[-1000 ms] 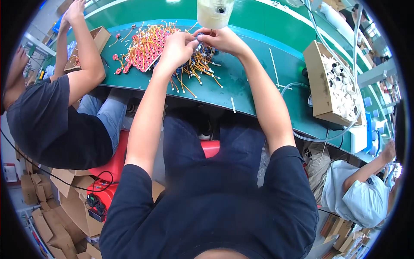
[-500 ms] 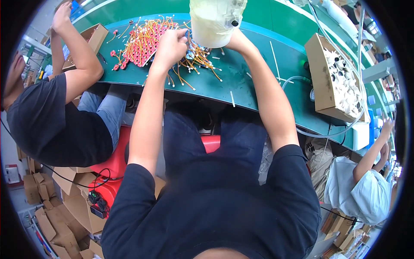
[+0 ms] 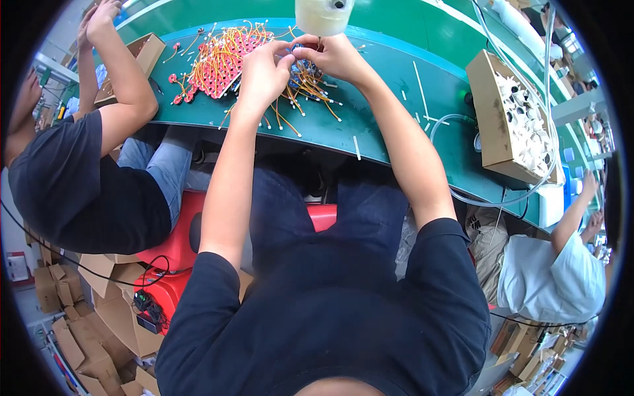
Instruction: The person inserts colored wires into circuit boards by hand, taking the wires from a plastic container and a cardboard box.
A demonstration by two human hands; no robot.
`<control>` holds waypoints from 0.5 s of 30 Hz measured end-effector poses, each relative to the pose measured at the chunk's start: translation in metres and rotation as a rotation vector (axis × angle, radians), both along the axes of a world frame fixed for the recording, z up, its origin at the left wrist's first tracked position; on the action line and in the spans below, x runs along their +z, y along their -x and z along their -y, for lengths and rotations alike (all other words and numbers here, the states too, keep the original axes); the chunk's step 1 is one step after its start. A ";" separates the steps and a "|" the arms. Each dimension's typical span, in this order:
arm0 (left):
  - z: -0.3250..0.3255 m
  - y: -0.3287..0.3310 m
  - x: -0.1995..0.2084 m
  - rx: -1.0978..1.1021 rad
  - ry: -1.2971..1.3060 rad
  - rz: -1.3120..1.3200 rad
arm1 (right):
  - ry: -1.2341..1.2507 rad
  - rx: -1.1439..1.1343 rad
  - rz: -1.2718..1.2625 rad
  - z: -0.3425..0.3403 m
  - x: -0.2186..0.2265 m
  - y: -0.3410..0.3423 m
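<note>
My left hand and my right hand meet fingertip to fingertip over the far middle of the green bench. A small blue part shows between them, pinched by my left fingers; its exact kind is too small to tell. The right thumb and forefinger are closed right beside it, and what they grip is hidden. Below the hands spreads a bundle of orange-yellow wires with white ends. To the left lies a heap of red round pieces with wires on top.
A whitish translucent container stands up just beyond my hands. At right, a cardboard box holds white parts, with a clear hose looping by it. Thin white strips lie on the bench. Co-workers sit on both sides.
My right hand has come from behind the translucent container toward me and left, joining my left hand. The container appears higher in the picture. The left hand has barely moved.
</note>
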State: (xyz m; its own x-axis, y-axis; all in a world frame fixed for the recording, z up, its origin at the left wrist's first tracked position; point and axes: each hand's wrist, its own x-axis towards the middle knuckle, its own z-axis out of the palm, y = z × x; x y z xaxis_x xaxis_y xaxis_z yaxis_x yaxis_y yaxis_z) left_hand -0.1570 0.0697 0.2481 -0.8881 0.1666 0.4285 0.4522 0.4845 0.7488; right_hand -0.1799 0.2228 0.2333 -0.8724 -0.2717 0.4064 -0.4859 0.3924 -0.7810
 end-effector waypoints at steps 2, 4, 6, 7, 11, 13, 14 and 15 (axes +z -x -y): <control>0.003 -0.002 0.001 0.041 0.221 -0.029 | 0.070 0.004 0.007 0.002 0.004 -0.002; 0.004 -0.003 0.002 0.059 0.334 -0.041 | 0.060 -0.010 -0.047 0.002 0.001 -0.004; 0.003 -0.003 0.003 0.078 0.388 -0.021 | 0.037 -0.033 -0.163 0.004 0.003 -0.006; 0.003 -0.003 0.003 0.089 0.415 -0.010 | 0.039 -0.033 -0.162 0.005 0.004 -0.007; 0.004 -0.004 0.003 0.091 0.414 -0.003 | -0.090 -0.135 -0.362 0.002 0.007 -0.004; 0.003 -0.005 0.004 0.091 0.358 -0.016 | -0.147 -0.151 -0.259 -0.009 0.005 0.007; 0.003 -0.006 0.005 0.094 0.299 -0.029 | -0.175 -0.159 -0.208 -0.013 0.004 0.009; 0.005 -0.008 0.007 0.104 0.241 -0.040 | -0.173 -0.156 -0.207 -0.013 0.006 0.008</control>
State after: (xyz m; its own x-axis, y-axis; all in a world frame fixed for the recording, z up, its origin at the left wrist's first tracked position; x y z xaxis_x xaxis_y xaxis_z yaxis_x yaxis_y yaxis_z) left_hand -0.1486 0.0651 0.2553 -0.8890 0.1768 0.4224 0.4174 0.6919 0.5890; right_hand -0.1878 0.2354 0.2389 -0.8125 -0.2213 0.5394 -0.5512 0.5933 -0.5867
